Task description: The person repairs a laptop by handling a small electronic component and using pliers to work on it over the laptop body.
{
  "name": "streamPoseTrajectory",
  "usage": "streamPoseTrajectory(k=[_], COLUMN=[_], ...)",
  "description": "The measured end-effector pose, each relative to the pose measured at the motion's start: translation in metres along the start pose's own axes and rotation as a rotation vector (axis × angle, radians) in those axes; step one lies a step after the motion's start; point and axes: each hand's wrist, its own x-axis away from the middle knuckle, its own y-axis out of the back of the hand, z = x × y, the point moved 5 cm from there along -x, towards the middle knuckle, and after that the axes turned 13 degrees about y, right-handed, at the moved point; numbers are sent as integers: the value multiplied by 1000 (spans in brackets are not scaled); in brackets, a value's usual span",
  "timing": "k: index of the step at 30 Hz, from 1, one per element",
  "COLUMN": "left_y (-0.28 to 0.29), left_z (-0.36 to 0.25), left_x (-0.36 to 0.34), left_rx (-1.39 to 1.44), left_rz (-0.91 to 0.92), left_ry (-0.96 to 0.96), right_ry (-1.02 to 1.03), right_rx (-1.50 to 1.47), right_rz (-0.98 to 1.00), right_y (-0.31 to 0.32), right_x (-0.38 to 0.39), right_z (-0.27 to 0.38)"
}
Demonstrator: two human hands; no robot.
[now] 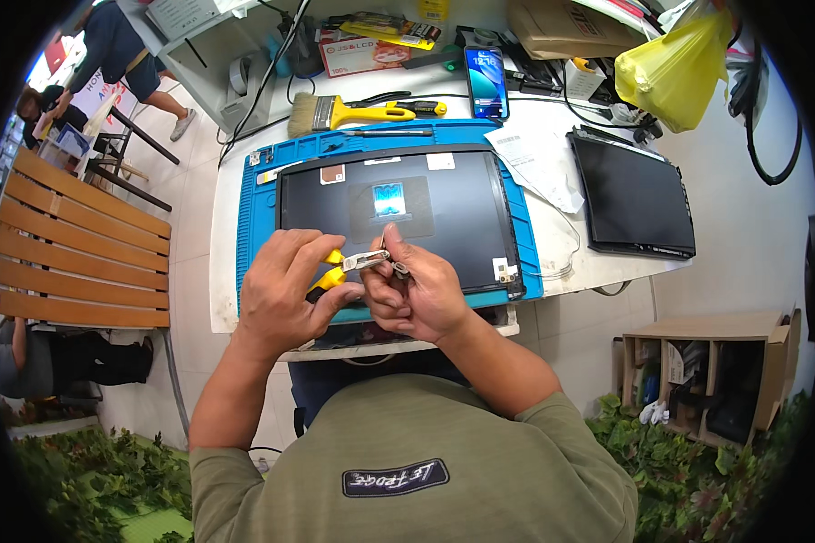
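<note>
My left hand (285, 279) is wrapped round the yellow handles of a pair of pliers (364, 261). The pliers' silver jaws point right and meet a small dark metal piece (399, 270) that my right hand (430, 288) pinches between thumb and fingers. What kind of part it is cannot be made out, as the fingers cover some of it. Both hands are held over the near edge of a dark laptop lid or screen panel (326, 213), which lies flat on a blue repair mat (523, 231). A shiny blue square (388, 198) sits at the panel's middle.
Behind the mat lie a wide paintbrush (353, 113), a yellow-black knife (421, 108) and a lit phone (486, 83). To the right are white paper (534, 163) and another dark screen (634, 195). A yellow bag (675, 72) hangs above. A slatted wooden bench (81, 240) and other people are at left.
</note>
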Motion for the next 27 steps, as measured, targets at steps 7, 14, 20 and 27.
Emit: streamPoseTrajectory(k=[7, 14, 20, 27], left_y=[3, 5, 4, 2], left_z=[3, 2, 3, 5], left_x=[7, 13, 15, 16], left_rx=[31, 77, 92, 109], left_rz=[12, 25, 18, 14], left_ry=[19, 33, 23, 0], right_ry=[-9, -7, -14, 4], right_rx=[50, 83, 94, 106], right_rz=[15, -22, -15, -14], right_y=[-6, -8, -11, -12], right_x=[3, 5, 5, 5], right_z=[-2, -7, -7, -10])
